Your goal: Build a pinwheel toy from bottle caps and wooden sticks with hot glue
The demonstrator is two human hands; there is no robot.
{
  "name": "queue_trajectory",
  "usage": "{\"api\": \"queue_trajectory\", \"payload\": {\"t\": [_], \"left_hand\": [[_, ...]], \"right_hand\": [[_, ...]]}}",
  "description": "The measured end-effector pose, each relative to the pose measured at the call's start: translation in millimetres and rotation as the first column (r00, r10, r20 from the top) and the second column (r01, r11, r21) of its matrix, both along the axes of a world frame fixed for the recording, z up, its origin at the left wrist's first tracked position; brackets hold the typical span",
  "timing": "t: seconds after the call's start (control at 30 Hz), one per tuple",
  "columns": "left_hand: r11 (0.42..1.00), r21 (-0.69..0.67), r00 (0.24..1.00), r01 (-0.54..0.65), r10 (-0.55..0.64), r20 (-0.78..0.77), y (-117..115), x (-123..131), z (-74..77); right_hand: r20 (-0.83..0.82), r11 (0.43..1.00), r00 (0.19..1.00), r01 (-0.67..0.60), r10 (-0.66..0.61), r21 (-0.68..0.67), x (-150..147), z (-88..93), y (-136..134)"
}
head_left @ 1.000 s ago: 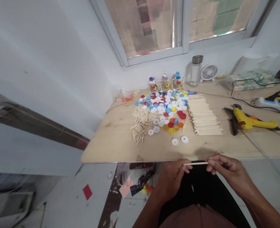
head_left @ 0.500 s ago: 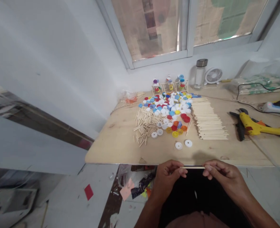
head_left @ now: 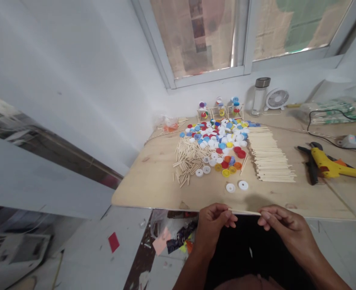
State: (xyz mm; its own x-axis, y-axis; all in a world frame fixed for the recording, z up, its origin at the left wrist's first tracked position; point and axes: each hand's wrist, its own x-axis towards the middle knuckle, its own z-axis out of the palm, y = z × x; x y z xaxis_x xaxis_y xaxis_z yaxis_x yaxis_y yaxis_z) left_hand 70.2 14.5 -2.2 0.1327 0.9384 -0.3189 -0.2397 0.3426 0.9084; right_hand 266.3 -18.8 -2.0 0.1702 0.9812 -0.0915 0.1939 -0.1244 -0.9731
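A wooden craft stick [head_left: 246, 212] is grasped level between the fingertips of the left hand [head_left: 212, 230] and the right hand [head_left: 286, 230], just at the near edge of the plywood tabletop [head_left: 153, 189]. Loose bottle caps [head_left: 217, 141] and stacked sticks [head_left: 271, 159] are laid out beyond.

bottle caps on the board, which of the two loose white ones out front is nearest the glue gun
The right-hand white cap: it lies to the right of the other loose white cap, on the side toward the yellow glue gun.
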Motion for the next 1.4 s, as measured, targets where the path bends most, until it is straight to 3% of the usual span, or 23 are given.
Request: {"api": "queue_trajectory", "payload": {"t": [0.3, 0.73, 1.0, 1.27, 1.4], "left_hand": [[0.997, 0.0, 0.995, -0.074, 0.074, 0.066, -1.9, 3.6, 1.6], [0.994, 0.03, 0.994, -0.108, 0.108, 0.001, -0.2, 5.1, 8.4], [0.991, -0.038, 0.986, -0.131, 0.135, 0.1, 4.1, 9.1, 9.8], [0.992, -0.055, 0.987, -0.113, 0.118, 0.108, 4.2, 9.0, 10.4], [0.995, 0.015, 0.995, -0.103, 0.102, 0.02, 1.7, 6.9, 9.9]], "right_hand": [[0.001, 1.0, 1.0, 0.026, -0.026, 0.001, -8.2, 3.2, -1.5], [-0.004, 0.998, 0.998, 0.067, -0.067, 0.011, -15.7, 0.5, -3.0], [0.059, 0.993, 0.995, 0.077, -0.082, 0.087, -20.0, -6.3, -6.5], [-0.026, 0.992, 0.994, 0.109, -0.108, 0.056, -21.9, -4.1, -6.3], [-0.108, 0.995, 0.989, 0.1, -0.1, -0.011, -21.4, 0.9, -5.1]]}}
